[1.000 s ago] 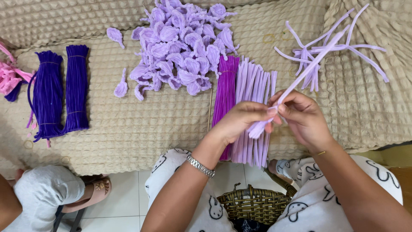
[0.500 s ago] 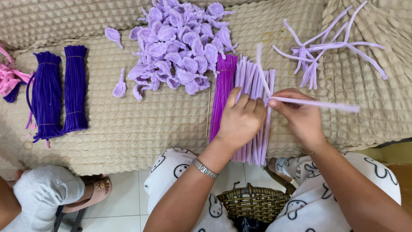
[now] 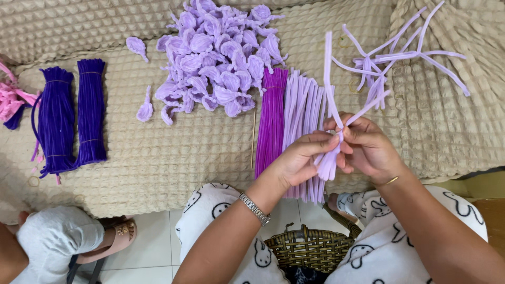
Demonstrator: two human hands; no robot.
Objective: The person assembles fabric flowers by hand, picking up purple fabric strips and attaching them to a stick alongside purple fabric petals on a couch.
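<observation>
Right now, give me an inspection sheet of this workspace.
Surface: beige textured cover, spread flat.
Job's things: pale lilac stems pinched at their crossing by both hands, ends splaying upward; flat row of lilac stems beside a magenta bundle.
Clutter: heap of lilac petal shapes; two dark purple bundles; pink scraps; loose bent lilac stems; thin wooden stick.
Grips: left hand and right hand, both closed on the stems.
Cables: nothing seen.
Surroundings: wicker basket between the knees; another person's sandalled foot on the tiled floor.
</observation>
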